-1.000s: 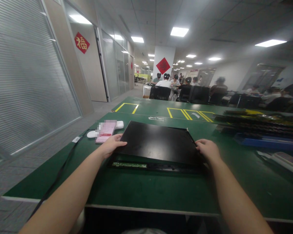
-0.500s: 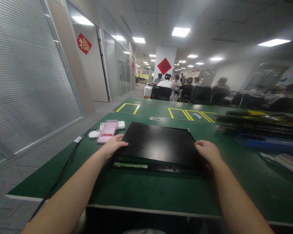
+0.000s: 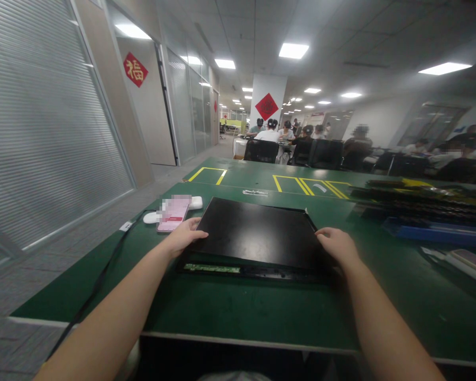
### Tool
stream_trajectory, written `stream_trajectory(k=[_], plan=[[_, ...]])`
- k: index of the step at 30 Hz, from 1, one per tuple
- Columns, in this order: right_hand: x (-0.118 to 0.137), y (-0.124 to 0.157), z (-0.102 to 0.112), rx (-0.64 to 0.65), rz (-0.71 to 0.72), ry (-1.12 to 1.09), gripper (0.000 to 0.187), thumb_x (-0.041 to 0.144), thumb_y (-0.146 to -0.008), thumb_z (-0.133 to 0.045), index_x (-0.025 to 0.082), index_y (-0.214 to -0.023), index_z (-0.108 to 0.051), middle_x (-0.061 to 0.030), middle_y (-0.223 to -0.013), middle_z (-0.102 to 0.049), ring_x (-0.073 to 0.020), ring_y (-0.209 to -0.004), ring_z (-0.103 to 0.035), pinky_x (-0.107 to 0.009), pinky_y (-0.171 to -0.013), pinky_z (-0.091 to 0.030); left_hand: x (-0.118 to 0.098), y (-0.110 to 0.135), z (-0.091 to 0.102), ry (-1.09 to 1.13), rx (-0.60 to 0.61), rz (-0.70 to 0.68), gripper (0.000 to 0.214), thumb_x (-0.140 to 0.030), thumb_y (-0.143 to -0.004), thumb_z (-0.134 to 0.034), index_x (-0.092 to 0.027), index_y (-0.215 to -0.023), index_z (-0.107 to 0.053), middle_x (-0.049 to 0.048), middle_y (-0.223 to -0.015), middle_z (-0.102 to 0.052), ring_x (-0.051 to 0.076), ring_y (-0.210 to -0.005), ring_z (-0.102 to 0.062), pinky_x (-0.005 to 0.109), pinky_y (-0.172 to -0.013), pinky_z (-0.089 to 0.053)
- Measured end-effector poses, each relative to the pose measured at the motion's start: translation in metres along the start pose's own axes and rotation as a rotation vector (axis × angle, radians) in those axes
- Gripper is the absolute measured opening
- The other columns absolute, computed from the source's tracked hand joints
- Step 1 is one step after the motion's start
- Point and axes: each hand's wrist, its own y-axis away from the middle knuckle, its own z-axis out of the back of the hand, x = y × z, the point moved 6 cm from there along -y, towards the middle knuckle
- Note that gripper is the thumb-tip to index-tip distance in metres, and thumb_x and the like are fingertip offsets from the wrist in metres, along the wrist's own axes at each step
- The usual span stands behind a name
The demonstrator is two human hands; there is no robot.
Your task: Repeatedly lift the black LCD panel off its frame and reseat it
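A black LCD panel (image 3: 257, 230) with a dull sheen lies in front of me over the green table. My left hand (image 3: 184, 236) grips its left edge, thumb on top and the other fingers partly hidden at the side. At the right edge my right hand (image 3: 337, 246) is closed on the same panel, its fingertips mostly out of sight. Below the panel's near edge shows a dark frame strip (image 3: 285, 274). A narrow green circuit board (image 3: 212, 269) sits along the left part of that strip. Whether the panel touches the strip I cannot tell.
Left of the panel, a pink phone (image 3: 174, 214) lies by a white object (image 3: 150, 217) and a black cable (image 3: 117, 259). A blurred stack of dark strips (image 3: 416, 198) and a blue tray (image 3: 440, 233) are at right. Yellow tape (image 3: 289, 177) marks the far table (image 3: 246, 172); people sit beyond.
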Motion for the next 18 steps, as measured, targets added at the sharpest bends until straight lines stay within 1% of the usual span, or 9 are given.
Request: stream_trajectory(k=[4, 8, 12, 14, 18], plan=[[-0.0029, -0.0017, -0.0007, 0.013, -0.021, -0.037, 0.031, 0.035, -0.079, -0.053, 0.028, -0.094, -0.079, -0.0064, -0.09, -0.075, -0.0253, -0.085, -0.067, -0.03, -0.065, -0.044, 0.0013, -0.0007, 0.0012, -0.002, -0.003, 0.0, 0.06, -0.001, -0.055, -0.08, -0.015, -0.109, -0.061, 0.0071, -0.084, -0.078, 0.026, -0.077, -0.075, 0.032, -0.068, -0.06], [-0.0055, -0.0032, -0.0024, 0.031, -0.041, -0.072, 0.031, 0.034, -0.077, -0.053, 0.028, -0.094, -0.078, -0.0059, -0.091, -0.075, -0.0249, -0.084, -0.066, -0.03, -0.064, -0.043, 0.0028, -0.0017, 0.0014, 0.004, 0.01, -0.003, 0.064, -0.002, -0.055, -0.08, -0.015, -0.113, -0.06, 0.0081, -0.086, -0.078, 0.027, -0.08, -0.075, 0.033, -0.068, -0.06], [-0.0073, -0.0036, -0.0027, 0.021, -0.037, -0.095, 0.03, 0.032, -0.075, -0.054, 0.027, -0.093, -0.078, -0.0054, -0.091, -0.075, -0.0239, -0.084, -0.065, -0.03, -0.065, -0.042, 0.0033, -0.0023, 0.0027, -0.016, -0.013, -0.011, 0.063, -0.002, -0.056, -0.08, -0.015, -0.114, -0.059, 0.007, -0.084, -0.077, 0.025, -0.074, -0.074, 0.031, -0.065, -0.059], [-0.0082, -0.0039, -0.003, 0.018, -0.029, -0.101, 0.031, 0.032, -0.076, -0.053, 0.027, -0.093, -0.078, -0.0047, -0.091, -0.074, -0.0232, -0.085, -0.065, -0.03, -0.066, -0.042, 0.0031, -0.0019, 0.0034, -0.034, -0.048, 0.001, 0.057, -0.003, -0.06, -0.078, -0.016, -0.113, -0.06, 0.0058, -0.083, -0.076, 0.023, -0.072, -0.074, 0.03, -0.063, -0.059], [-0.0102, -0.0049, -0.0039, 0.022, -0.032, -0.103, 0.034, 0.033, -0.077, -0.052, 0.026, -0.098, -0.077, -0.0036, -0.088, -0.074, -0.0227, -0.083, -0.065, -0.03, -0.066, -0.043, 0.002, 0.0008, 0.0034, -0.036, -0.146, 0.065, 0.033, -0.008, -0.077, -0.067, -0.018, -0.108, -0.061, 0.0035, -0.079, -0.075, 0.021, -0.07, -0.074, 0.028, -0.061, -0.059]])
